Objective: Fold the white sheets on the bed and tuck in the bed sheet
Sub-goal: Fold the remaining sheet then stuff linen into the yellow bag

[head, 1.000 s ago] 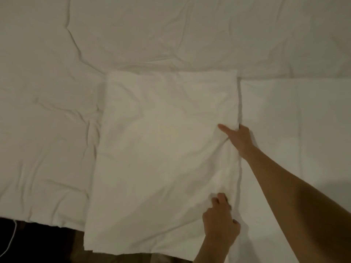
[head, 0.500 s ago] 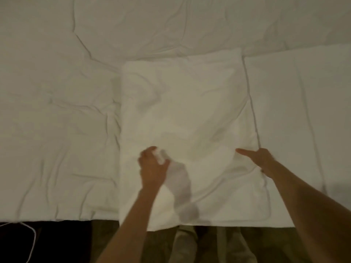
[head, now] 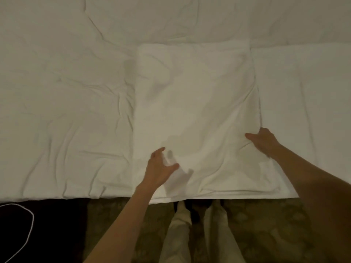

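A folded white sheet (head: 195,103) lies as a rough rectangle on the wrinkled white bed sheet (head: 62,111), its near edge at the bed's front edge. My left hand (head: 158,168) hovers with fingers spread just over the sheet's near-left part and casts a shadow on it. My right hand (head: 264,142) is at the sheet's right edge, thumb on top, fingers curled round the edge, and the cloth puckers there.
A second flat white sheet (head: 303,92) lies beside the folded one on the right. Below the bed's front edge are patterned carpet (head: 266,230), my trouser legs (head: 180,234), and a white cable (head: 28,224) on a dark patch at the left.
My left hand let go near the sheet's right edge, crossed to its near-left part, and its fingers have spread. My right hand stays on the right edge. The view shifted back toward the bed's edge.
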The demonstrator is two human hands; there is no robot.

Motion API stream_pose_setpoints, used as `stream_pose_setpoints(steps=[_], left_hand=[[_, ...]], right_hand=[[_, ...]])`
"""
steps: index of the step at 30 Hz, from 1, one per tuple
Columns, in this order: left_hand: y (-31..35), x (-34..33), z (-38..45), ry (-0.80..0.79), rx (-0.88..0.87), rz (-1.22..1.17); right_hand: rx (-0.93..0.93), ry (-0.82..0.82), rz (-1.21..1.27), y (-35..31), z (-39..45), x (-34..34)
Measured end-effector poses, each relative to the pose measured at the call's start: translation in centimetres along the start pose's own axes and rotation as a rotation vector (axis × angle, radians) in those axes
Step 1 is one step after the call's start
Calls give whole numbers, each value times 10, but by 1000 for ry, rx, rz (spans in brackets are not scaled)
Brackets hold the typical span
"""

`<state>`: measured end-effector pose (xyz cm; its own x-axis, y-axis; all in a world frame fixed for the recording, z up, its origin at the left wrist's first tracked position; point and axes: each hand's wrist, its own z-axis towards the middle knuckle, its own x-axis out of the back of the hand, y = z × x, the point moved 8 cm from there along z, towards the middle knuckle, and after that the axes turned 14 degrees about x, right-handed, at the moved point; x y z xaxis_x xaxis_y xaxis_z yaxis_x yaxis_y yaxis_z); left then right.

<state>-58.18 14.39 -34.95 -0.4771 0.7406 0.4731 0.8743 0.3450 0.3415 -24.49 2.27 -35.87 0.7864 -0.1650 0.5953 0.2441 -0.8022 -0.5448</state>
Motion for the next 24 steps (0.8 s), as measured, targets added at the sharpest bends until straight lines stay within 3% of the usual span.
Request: stream_pose_setpoints(steps=[3,5,8,12,18,20,24], left_hand=[[51,-48,-46,-270,-67,-126],[87,-81,-73,-351,-119,-99],[122,-106,-95,-239,-106,50],[134,-94,-97,19,0,-1],[149,-114,-100,54,-218,211],[152,-140,-97,-26,-272,296],[109,-200,-82,-391,-153,372]], right_hand=[[102,-34,-48,-46,-7,-3],[166,-41,-84,-77,-14,-11],[230,-99,-108,-112,-24,-27],[232,-143,-125,-124,-30,-34],[154,-101,133,-81,-18,-13],[129,-28,217,-56,-10,0],[40,1,247,9,2,5]])
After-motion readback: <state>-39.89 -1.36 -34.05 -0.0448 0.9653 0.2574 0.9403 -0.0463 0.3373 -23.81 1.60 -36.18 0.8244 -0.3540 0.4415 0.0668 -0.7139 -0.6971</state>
